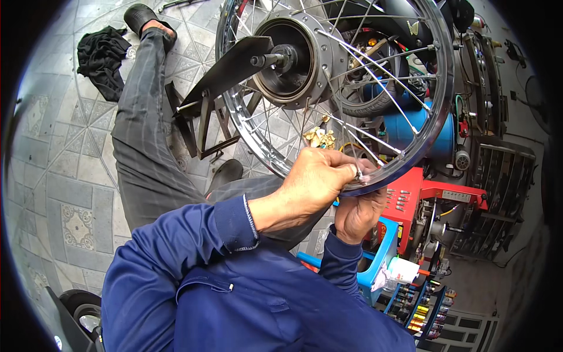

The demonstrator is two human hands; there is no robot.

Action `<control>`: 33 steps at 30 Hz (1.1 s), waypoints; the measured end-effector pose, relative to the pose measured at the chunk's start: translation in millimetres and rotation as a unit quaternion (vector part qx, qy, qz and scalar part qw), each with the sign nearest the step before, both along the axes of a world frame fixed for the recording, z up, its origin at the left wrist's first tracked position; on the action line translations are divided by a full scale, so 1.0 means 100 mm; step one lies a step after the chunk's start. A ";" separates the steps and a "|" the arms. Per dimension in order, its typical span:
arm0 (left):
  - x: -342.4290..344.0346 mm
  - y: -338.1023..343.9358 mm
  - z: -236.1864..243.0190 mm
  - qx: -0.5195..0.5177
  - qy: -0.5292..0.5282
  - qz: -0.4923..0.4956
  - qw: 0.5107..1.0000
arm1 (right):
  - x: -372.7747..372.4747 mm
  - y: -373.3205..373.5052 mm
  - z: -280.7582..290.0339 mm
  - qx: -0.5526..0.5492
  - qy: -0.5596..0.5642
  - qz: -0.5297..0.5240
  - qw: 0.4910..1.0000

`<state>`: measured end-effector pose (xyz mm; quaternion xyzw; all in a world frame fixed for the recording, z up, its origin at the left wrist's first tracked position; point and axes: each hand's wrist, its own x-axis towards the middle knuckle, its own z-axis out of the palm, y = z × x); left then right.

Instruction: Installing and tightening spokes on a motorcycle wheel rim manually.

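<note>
A spoked wheel stands in front of me, its chrome rim bending round a grey hub. A dark metal stand carries the hub's axle at the left. On the inner side of the rim's lower part, my left hand is closed, thumb and forefinger pinched around a small metal end of a spoke. My right hand lies beneath the same stretch of rim, on its outer side. Its fingers are curled and partly behind the rim, hiding whatever they grip. Several thin spokes run between hub and rim.
Behind the wheel are a motorcycle tyre and a blue tank. A red machine and a blue plastic container stand at my right. Black cloth lies on the tiled floor. My outstretched leg flanks the stand.
</note>
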<state>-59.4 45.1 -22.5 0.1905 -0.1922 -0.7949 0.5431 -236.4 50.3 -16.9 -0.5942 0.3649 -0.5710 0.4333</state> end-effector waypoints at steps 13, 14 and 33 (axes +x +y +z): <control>-0.30 0.05 -0.26 -0.123 -0.085 0.159 0.976 | -0.06 0.06 -0.17 0.021 0.015 -0.036 0.999; -0.31 0.05 -0.27 -0.123 -0.085 0.158 0.976 | -0.07 0.07 -0.18 0.021 0.015 -0.036 0.999; -0.19 0.09 -0.60 -0.153 -0.444 0.208 0.858 | -0.35 0.11 -0.56 0.003 0.261 -0.003 0.965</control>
